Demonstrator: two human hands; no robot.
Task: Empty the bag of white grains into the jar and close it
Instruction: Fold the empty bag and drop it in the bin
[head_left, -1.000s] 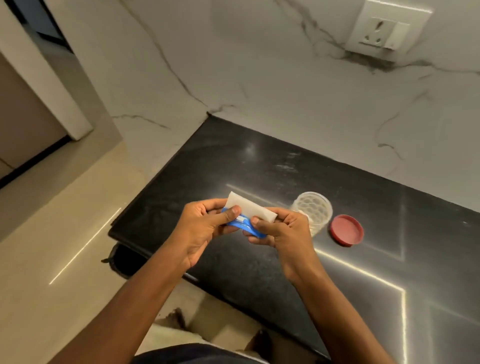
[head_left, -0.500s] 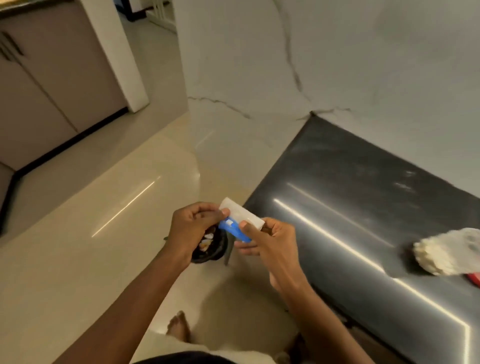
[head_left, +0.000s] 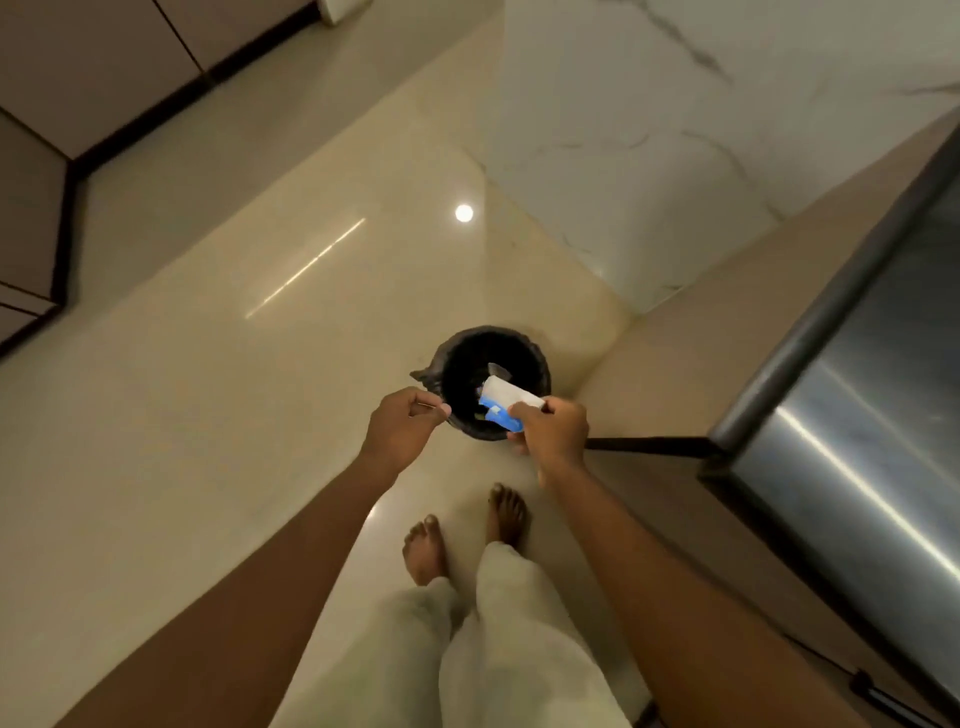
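My right hand (head_left: 553, 428) is shut on the small white and blue bag (head_left: 506, 400) and holds it over the open mouth of a black bin (head_left: 457, 358) on the floor. My left hand (head_left: 402, 423) hovers just left of the bin's rim, apart from the bag. Its thumb and fingers are pinched together, and a thin pale sliver shows between them. The jar and its red lid are out of view.
The dark countertop (head_left: 883, 415) runs along the right edge, its corner close to my right wrist. My bare feet (head_left: 462, 535) stand on the glossy cream floor just below the bin. A marble wall (head_left: 701, 130) rises behind, and cabinets (head_left: 78, 67) fill the upper left.
My view has swung from the counter down to the floor. My left hand has let go of the bag and moved left. My right hand has carried the bag over the bin.
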